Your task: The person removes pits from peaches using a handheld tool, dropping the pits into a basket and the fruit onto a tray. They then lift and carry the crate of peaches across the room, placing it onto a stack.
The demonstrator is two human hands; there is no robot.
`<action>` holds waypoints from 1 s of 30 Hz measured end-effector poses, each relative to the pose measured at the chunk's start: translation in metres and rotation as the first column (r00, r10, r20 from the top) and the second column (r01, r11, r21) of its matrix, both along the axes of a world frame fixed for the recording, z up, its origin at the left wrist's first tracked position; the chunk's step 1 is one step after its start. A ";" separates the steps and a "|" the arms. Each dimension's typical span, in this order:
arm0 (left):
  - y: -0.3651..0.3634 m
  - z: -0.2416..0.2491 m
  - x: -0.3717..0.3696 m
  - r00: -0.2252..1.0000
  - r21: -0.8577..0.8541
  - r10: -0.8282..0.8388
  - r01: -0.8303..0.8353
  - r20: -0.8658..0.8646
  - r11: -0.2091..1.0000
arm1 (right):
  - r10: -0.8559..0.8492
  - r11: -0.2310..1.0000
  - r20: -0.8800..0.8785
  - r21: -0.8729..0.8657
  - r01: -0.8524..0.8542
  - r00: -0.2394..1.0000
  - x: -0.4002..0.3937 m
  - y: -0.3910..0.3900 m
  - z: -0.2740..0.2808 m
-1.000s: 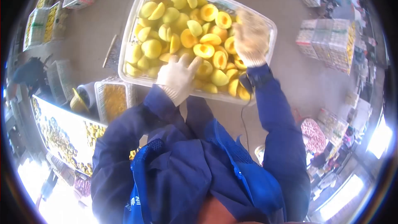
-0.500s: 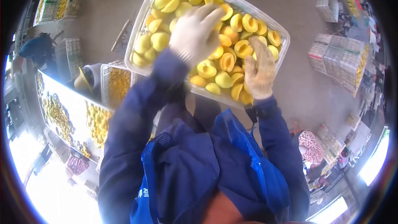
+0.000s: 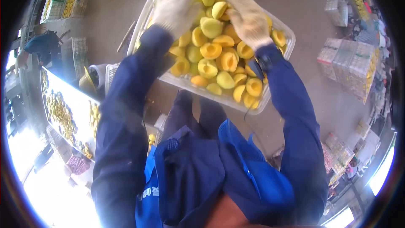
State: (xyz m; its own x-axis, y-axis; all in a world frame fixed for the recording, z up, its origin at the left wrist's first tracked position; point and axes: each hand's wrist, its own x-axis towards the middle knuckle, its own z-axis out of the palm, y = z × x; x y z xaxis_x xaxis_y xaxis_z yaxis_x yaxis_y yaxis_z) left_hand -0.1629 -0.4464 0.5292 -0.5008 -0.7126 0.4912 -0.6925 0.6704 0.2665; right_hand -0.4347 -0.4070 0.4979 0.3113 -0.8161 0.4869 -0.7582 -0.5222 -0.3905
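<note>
A white plastic crate (image 3: 288,55) full of halved yellow peaches (image 3: 211,50) lies in front of me. Some halves show their hollowed cut face, others their rounded skin. My left hand (image 3: 175,10), in a pale knitted glove, rests over the fruit at the crate's far left, its fingers loosely spread and slightly blurred. Over the far right part of the pile is my right hand (image 3: 249,21), gloved too, with fingers stretched toward the far rim and touching the halves. I cannot make out fruit held in either hand.
A bright white table (image 3: 69,88) with scattered peach pieces stands at the left, a person (image 3: 44,48) beyond it. Stacked crates (image 3: 348,65) stand at the right. More crates of yellow fruit (image 3: 63,0) are at the far left.
My left hand has moved left and away from me, to the crate's far left corner. My right hand has gone from the near right side to the far edge. Peach halves have shifted.
</note>
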 end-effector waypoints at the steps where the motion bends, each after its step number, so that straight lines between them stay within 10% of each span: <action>1: 0.013 0.028 0.020 0.999 0.004 0.033 -0.032 -0.012 0.999 | -0.055 0.998 0.023 0.012 0.055 0.998 -0.020 0.014 0.007; 10: 0.042 -0.029 0.084 0.794 0.130 0.442 -0.534 0.418 0.835 | -0.375 0.920 -0.438 -0.066 0.387 0.817 -0.030 0.011 -0.015; 15: 0.033 -0.020 0.090 0.852 0.284 0.436 -0.512 0.290 0.811 | -0.272 0.960 -0.337 -0.034 0.277 0.902 -0.012 0.004 0.012; 17: 0.041 -0.022 0.087 0.840 0.340 0.469 -0.541 0.275 0.770 | 0.003 0.999 -0.267 -0.038 -0.014 0.964 0.024 -0.014 0.011; 26: 0.055 0.001 0.039 0.979 0.119 0.197 -0.202 0.057 0.972 | 0.138 0.986 -0.438 0.146 -0.082 0.888 -0.011 0.062 0.034; 30: 0.044 -0.046 -0.035 0.939 0.102 -0.014 -0.022 0.343 0.995 | -0.251 0.963 -0.012 0.098 0.251 0.968 -0.033 0.094 0.038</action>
State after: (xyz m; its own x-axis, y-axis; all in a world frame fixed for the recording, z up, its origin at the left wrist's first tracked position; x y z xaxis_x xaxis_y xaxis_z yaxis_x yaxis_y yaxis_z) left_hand -0.1975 -0.4019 0.4831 -0.6229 -0.7522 0.2149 -0.7564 0.6492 0.0798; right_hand -0.4679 -0.3127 0.5359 0.0904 -0.9118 0.4005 -0.8599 -0.2743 -0.4305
